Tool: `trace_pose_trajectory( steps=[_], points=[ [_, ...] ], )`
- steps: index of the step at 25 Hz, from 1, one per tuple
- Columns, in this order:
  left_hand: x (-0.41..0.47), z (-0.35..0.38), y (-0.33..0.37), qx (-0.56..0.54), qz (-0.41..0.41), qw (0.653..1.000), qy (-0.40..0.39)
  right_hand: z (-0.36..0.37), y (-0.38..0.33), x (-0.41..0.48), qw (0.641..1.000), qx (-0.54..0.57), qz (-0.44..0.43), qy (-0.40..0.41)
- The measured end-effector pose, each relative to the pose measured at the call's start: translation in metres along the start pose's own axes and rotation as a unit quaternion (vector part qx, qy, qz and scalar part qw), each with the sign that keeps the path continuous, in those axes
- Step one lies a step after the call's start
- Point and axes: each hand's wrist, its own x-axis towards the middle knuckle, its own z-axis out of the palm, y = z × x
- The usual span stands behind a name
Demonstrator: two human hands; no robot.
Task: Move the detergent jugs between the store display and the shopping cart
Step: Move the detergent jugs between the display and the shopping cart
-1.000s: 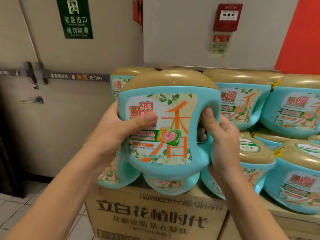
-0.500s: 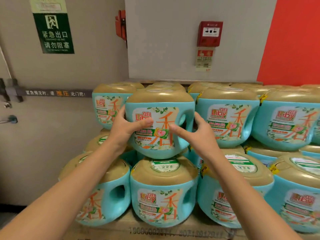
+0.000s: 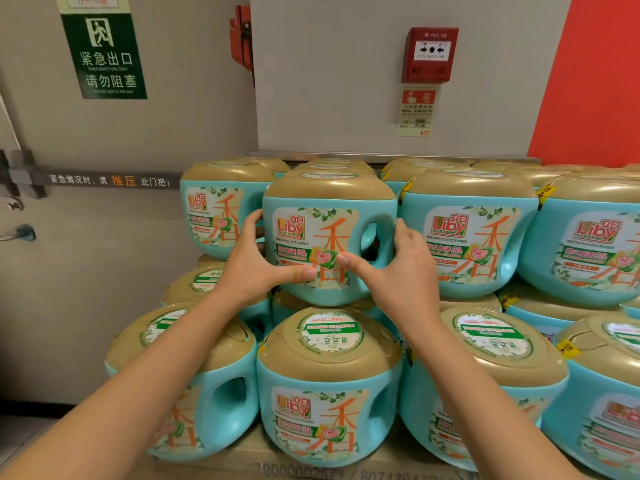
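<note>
A teal detergent jug (image 3: pixel 325 202) with a tan lid and a Liby label sits in the upper row of the store display, on top of the lower jugs. My left hand (image 3: pixel 256 268) clasps its left side, thumb across the label. My right hand (image 3: pixel 398 271) presses its right side by the handle hole, thumb on the front. The two thumbs almost meet. Similar jugs stand to its left (image 3: pixel 221 209) and right (image 3: pixel 467 237). Another jug (image 3: pixel 325 382) is directly below. No shopping cart is in view.
The jugs rest on cardboard cartons (image 3: pixel 311 471). On the left is an emergency exit door with a push bar (image 3: pixel 104 180) and a green sign (image 3: pixel 104 55). A red fire alarm box (image 3: pixel 429 53) hangs on the grey wall behind, beside a red wall (image 3: pixel 588 74).
The jug went from held close in front of me onto the upper row of the display. My right hand came off it briefly and now presses its right side again.
</note>
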Motion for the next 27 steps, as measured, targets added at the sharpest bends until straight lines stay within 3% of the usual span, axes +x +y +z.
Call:
trace_pose_trajectory(
  steps=[16, 24, 27],
  points=[
    [-0.003, 0.014, 0.007, 0.019, -0.004, 0.999, 0.049, 0.008, -0.009, 0.001, 0.992, -0.121, 0.0, 0.028],
    [-0.009, 0.028, 0.002, -0.018, -0.018, 0.997, 0.072, 0.011, -0.007, -0.001, 0.999, 0.002, 0.033, 0.031],
    [-0.014, 0.026, 0.01, 0.095, -0.037, 0.988, 0.112, 0.006, -0.005, -0.004, 0.998, 0.047, 0.03, 0.012]
  ],
)
